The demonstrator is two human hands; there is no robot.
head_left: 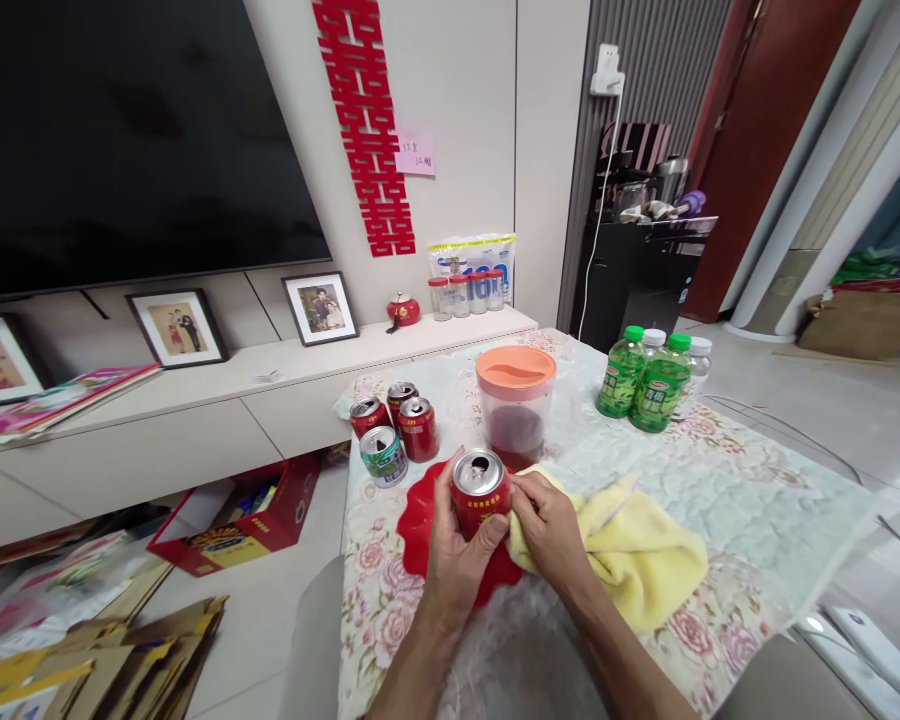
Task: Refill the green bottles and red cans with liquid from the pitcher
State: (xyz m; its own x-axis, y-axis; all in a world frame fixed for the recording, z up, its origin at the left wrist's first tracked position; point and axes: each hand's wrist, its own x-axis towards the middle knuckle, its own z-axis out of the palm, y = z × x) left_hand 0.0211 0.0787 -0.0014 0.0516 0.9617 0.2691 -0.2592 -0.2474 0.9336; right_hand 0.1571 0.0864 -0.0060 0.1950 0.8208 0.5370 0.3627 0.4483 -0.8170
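Observation:
An opened red drink can (474, 512) is upright in my left hand (450, 570), whose fingers and thumb wrap round it. My right hand (553, 530) pinches a yellow cloth (645, 560) and presses it against the can's right side; the rest of the cloth lies spread on the table. Under my hands sits a red scalloped dish (418, 530), partly hidden by them and the can. Just behind the can stands a clear container with an orange lid (516, 370) and dark contents.
Several opened cans (418, 430) are grouped at the left on the flower-patterned tablecloth (750, 500). Green-labelled bottles (656, 390) and white-capped ones stand at the right. Behind is a white cabinet (285, 385) with photo frames and jars; a red box (247, 520) lies on the floor.

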